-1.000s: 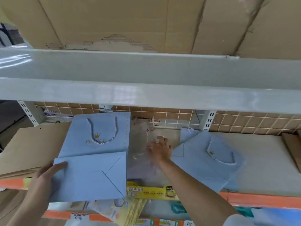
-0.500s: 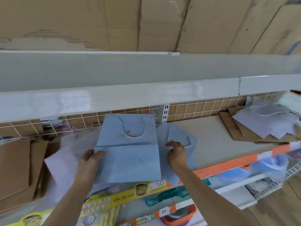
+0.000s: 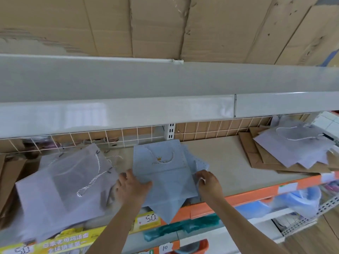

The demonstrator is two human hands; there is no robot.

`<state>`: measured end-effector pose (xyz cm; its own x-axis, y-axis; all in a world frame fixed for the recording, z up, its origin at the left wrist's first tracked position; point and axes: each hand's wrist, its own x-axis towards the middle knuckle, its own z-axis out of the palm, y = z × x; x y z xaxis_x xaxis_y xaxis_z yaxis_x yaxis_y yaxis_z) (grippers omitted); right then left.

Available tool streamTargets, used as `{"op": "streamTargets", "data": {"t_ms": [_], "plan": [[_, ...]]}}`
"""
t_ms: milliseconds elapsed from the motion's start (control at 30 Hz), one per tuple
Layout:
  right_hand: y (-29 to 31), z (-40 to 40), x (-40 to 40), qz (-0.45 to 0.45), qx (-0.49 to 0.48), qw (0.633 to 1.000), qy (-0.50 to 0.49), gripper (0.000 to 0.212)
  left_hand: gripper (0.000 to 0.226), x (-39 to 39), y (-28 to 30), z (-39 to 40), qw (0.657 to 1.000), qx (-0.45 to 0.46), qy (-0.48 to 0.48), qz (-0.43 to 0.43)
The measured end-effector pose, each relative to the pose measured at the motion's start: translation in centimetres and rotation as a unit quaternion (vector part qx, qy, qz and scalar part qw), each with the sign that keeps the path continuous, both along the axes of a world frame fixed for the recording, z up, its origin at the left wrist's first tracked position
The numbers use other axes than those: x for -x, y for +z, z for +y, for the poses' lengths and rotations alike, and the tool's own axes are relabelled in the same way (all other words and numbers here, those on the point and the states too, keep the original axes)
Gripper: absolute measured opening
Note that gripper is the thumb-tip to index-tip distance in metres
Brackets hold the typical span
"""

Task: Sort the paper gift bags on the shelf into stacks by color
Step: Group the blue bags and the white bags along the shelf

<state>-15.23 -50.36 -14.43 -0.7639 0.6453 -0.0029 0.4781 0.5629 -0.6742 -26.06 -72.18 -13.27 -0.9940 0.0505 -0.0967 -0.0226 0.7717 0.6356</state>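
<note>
- Brown paper bags (image 3: 8, 173) are seen at the far left of the shelf (image 3: 225, 158), partly covered, so their number cannot be told.
- A pale lilac stack (image 3: 60, 187) is laid flat beside them, with its twisted cord handles on top; it seems to be kept as one colour group.
- The left hand (image 3: 131, 187) is pressed on the left edge of the light blue bag (image 3: 165, 173), the thumb on top. The grip is judged to be clamped on this edge, probably to hold it square.
- The blue bag, with a gold crown print, is placed over other blue bags (image 3: 199, 162) in the middle of the shelf, so that a blue pile is made.
- The right hand (image 3: 208, 182) is curled on the right edge, its grip pinching the paper there.
- At the far right, lilac bags (image 3: 291, 149) are spread over brown ones (image 3: 256, 154); this heap looks not yet sorted.
</note>
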Motion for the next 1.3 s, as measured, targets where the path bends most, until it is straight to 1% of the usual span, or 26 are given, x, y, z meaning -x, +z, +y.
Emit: {"op": "streamTargets", "data": {"t_ms": [33,67,133,200,267,367,433,500,633,700,767,900,1000,1133,1233,1300], "plan": [[0.0,0.3,-0.1,-0.003,0.004,1.0,0.008,0.039,0.074,-0.2,-0.1,0.3,0.999,0.05,-0.018,0.01],[0.0,0.6,-0.2,-0.006,0.005,1.0,0.015,0.04,0.07,-0.3,-0.1,0.5,0.995,0.089,-0.042,0.015],[-0.2,1.1,-0.3,-0.009,0.002,1.0,0.028,0.04,0.055,-0.3,-0.2,0.6,0.986,0.136,-0.092,0.015],[-0.3,1.2,-0.2,-0.012,-0.002,0.999,0.038,0.039,0.049,-0.5,-0.4,0.4,0.983,0.148,-0.112,0.006],[-0.4,1.3,-0.1,-0.016,-0.002,0.999,0.04,0.037,0.05,-0.5,-0.3,0.3,0.98,0.157,-0.125,0.005],[0.0,1.2,0.0,0.0,-0.003,0.999,0.035,0.037,0.051,-0.2,0.3,0.2,0.976,0.167,-0.139,0.031],[0.4,1.1,-0.3,0.002,-0.002,1.0,0.026,0.037,0.051,0.1,0.9,0.3,0.977,0.153,-0.139,0.051],[0.8,1.1,-0.6,0.002,0.003,1.0,0.021,0.035,0.048,0.4,1.9,0.4,0.98,0.12,-0.143,0.062],[2.6,2.6,-1.7,0.032,0.025,0.999,0.01,0.028,0.03,1.3,4.6,1.8,0.98,0.06,-0.171,0.081],[3.7,3.5,-2.3,0.024,0.045,0.999,-0.001,0.022,0.022,1.2,5.9,2.6,0.978,0.029,-0.193,0.079],[4.9,4.5,-2.9,0.007,0.07,0.997,0.009,0.017,0.016,1.0,6.9,3.3,0.973,-0.001,-0.217,0.074],[7.7,7.2,-4.0,-0.012,0.104,0.994,0.038,0.007,0.014,0.6,8.5,5.3,0.96,-0.034,-0.275,0.037],[9.4,9.8,-4.9,-0.017,0.117,0.992,0.047,0.01,0.017,0.0,8.9,7.3,0.951,-0.053,-0.303,0.026],[10.0,14.9,-6.2,-0.025,0.11,0.992,0.061,0.012,0.019,-1.2,8.8,11.5,0.951,-0.068,-0.301,0.021],[9.3,19.8,-7.4,-0.019,0.111,0.992,0.049,0.008,0.016,-2.5,8.2,16.7,0.956,-0.071,-0.283,0.034],[8.7,23.5,-8.7,-0.016,0.123,0.992,0.032,0.008,0.013,-3.8,7.6,20.9,0.959,-0.086,-0.268,0.022]]}}
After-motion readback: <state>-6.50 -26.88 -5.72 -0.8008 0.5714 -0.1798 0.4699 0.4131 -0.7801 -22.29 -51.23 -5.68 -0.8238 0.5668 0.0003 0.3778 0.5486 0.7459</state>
